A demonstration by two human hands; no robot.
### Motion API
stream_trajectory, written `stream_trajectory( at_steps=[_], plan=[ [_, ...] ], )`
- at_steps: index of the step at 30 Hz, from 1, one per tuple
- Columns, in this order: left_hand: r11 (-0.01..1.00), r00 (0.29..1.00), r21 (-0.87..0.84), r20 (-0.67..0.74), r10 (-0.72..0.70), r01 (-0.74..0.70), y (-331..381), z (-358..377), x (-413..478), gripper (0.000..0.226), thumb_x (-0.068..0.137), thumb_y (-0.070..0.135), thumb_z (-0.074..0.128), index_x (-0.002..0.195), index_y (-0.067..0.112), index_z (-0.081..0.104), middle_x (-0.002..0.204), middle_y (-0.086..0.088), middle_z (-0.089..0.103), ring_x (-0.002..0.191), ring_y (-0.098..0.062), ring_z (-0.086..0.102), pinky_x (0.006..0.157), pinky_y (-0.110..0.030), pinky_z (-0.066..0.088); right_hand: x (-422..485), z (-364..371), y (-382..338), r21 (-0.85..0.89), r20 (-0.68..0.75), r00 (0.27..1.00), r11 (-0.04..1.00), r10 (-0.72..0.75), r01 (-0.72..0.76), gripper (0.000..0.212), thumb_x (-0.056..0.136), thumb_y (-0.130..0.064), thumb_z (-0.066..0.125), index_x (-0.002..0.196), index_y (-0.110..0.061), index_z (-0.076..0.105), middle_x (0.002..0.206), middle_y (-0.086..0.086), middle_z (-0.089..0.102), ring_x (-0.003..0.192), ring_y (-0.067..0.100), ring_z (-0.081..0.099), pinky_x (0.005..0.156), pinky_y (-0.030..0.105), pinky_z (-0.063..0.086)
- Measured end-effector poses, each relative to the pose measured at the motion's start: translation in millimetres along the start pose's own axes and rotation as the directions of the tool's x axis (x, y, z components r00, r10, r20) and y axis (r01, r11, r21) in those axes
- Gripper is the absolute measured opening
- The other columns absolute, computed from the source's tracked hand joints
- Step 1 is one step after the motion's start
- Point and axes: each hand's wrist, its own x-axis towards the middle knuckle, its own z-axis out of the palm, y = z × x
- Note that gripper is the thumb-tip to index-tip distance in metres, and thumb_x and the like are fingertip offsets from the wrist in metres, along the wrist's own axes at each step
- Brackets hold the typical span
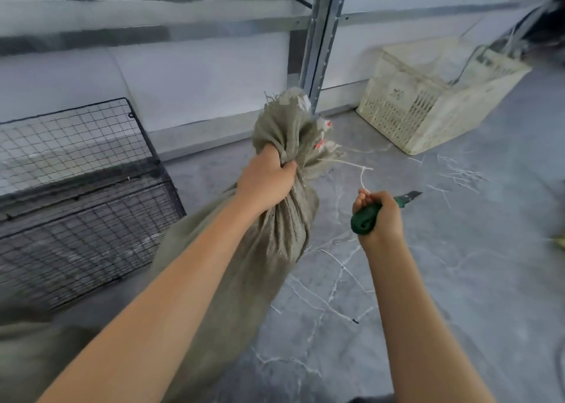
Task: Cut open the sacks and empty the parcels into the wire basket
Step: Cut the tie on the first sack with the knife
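Sackcloth fills the middle of the head view: one grey-green woven sack (pixel 275 234) slants from its bunched neck down toward the lower left corner. The left hand (pixel 266 182) grips just under the frayed mouth, fingers (pixel 286 167) curled tight round the gathered cloth. That grip probably keeps the neck taut and raised so the tie can be reached. The sack's mouth is still gathered, so the parcels, none visible, are presumably still inside.

Right of the sack's neck and a little lower, the right hand (pixel 380 216) has its fingers wrapped round the green handle of a knife (pixel 367 219). Its dark blade (pixel 409 195) points away from the sack and from the other hand, which looks like a safe carry between cuts. A thin white string (pixel 362 173) trails from the neck to the knuckles of this hand. Whether it is pinched there or only hanging, I cannot tell.

Left of the sack stands the wire basket (pixel 85 219), its black mesh rim near the sack's lower body. The mesh is too blurred to show what lies inside. Tipping the load would mean swinging the mouth leftward over that rim, and nothing stands between the two. Beyond the sack rises a metal upright (pixel 321 35) of the wall framing, close behind the mouth. Far right of the sack a pale plastic crate (pixel 434 103) sits tilted on the grey floor (pixel 458 280). There is bare floor between it and the knife hand, littered only with string scraps (pixel 458 173).
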Motion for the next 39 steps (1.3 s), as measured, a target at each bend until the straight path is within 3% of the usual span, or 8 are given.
stream_trajectory(
  at_steps=[5, 11, 15, 20, 24, 28, 35, 39],
  plan=[
    [0.996, 0.999, 0.089, 0.028, 0.023, -0.025, 10, 38, 6, 0.021, 0.098, 0.028, 0.041, 0.102, 0.008, 0.047, 0.086, -0.009, 0.057, 0.076, -0.024, 0.057, 0.068, -0.039, 0.046, 45, -76, 6, 0.038, -0.276, 0.956, 0.995, 0.098, -0.092, 0.011, 0.097, -0.007, 0.039, 0.096, -0.002, 0.049, 0.079, 0.008, 0.057, 0.044, 0.012, 0.058, 0.042, 0.019, 0.050],
    [0.985, 0.998, 0.162, -0.020, 0.056, -0.052, 10, 63, 12, 0.016, 0.099, 0.025, 0.042, 0.095, 0.009, 0.041, 0.072, -0.004, 0.048, 0.063, -0.019, 0.049, 0.053, -0.033, 0.034, 72, -141, 27, -0.146, -0.531, 0.822, 0.934, 0.204, -0.326, 0.019, 0.099, -0.014, 0.037, 0.100, -0.002, 0.052, 0.097, 0.009, 0.064, 0.064, 0.015, 0.058, 0.076, 0.026, 0.051],
    [0.989, 0.999, 0.144, -0.011, 0.040, -0.038, 11, 65, 15, 0.016, 0.099, 0.025, 0.041, 0.095, 0.010, 0.042, 0.070, -0.004, 0.047, 0.060, -0.020, 0.048, 0.051, -0.032, 0.033, 79, -145, 29, -0.169, -0.568, 0.785, 0.898, 0.247, -0.406, 0.025, 0.101, -0.011, 0.035, 0.121, -0.001, 0.048, 0.106, 0.013, 0.066, 0.095, 0.020, 0.067, 0.068, 0.027, 0.051],
    [0.994, 1.000, 0.102, -0.001, 0.026, -0.026, 11, 62, 13, 0.016, 0.099, 0.025, 0.041, 0.090, 0.012, 0.039, 0.064, -0.002, 0.039, 0.051, -0.018, 0.039, 0.049, -0.031, 0.028, 81, -141, 31, -0.207, -0.547, 0.790, 0.870, 0.276, -0.447, 0.029, 0.101, -0.012, 0.037, 0.125, 0.001, 0.049, 0.113, 0.013, 0.066, 0.073, 0.018, 0.064, 0.041, 0.028, 0.050],
    [0.999, 0.999, 0.049, -0.028, 0.023, -0.021, 11, 50, 6, 0.016, 0.099, 0.024, 0.042, 0.089, 0.012, 0.039, 0.070, -0.006, 0.044, 0.060, -0.021, 0.046, 0.053, -0.032, 0.033, 74, -111, 31, -0.292, -0.394, 0.864, 0.849, 0.313, -0.441, 0.022, 0.100, -0.010, 0.042, 0.109, 0.004, 0.056, 0.104, 0.011, 0.067, 0.039, 0.013, 0.056, 0.030, 0.019, 0.044],
    [0.999, 0.997, -0.043, -0.075, 0.006, -0.009, 6, 30, 1, 0.020, 0.098, 0.022, 0.044, 0.102, 0.004, 0.047, 0.088, -0.017, 0.057, 0.076, -0.026, 0.054, 0.057, -0.029, 0.036, 58, -63, 27, -0.429, -0.161, 0.940, 0.837, 0.301, -0.341, 0.017, 0.096, -0.002, 0.046, 0.082, 0.004, 0.056, 0.051, 0.010, 0.061, 0.029, 0.011, 0.051, 0.033, 0.017, 0.044],
    [0.982, 0.985, -0.183, -0.152, -0.076, 0.048, -12, -15, -10, 0.010, 0.099, 0.025, 0.044, 0.103, 0.017, 0.043, 0.081, 0.013, 0.045, 0.067, 0.003, 0.040, 0.056, -0.014, 0.030, 17, 13, 37, -0.602, 0.291, 0.926, 0.798, 0.243, -0.020, 0.006, 0.091, -0.007, 0.058, 0.086, -0.003, 0.057, 0.067, 0.007, 0.062, 0.044, 0.011, 0.050, 0.044, 0.021, 0.046],
    [0.957, 0.982, -0.288, -0.169, -0.085, 0.033, -27, -42, -21, 0.026, 0.098, 0.027, 0.046, 0.122, 0.019, 0.048, 0.108, 0.011, 0.054, 0.097, -0.006, 0.050, 0.083, -0.022, 0.036, -18, 52, 43, -0.653, 0.468, 0.862, 0.734, 0.196, 0.188, 0.004, 0.091, -0.008, 0.058, 0.088, -0.005, 0.057, 0.070, 0.008, 0.061, 0.046, 0.012, 0.049, 0.046, 0.023, 0.044]
  ],
)
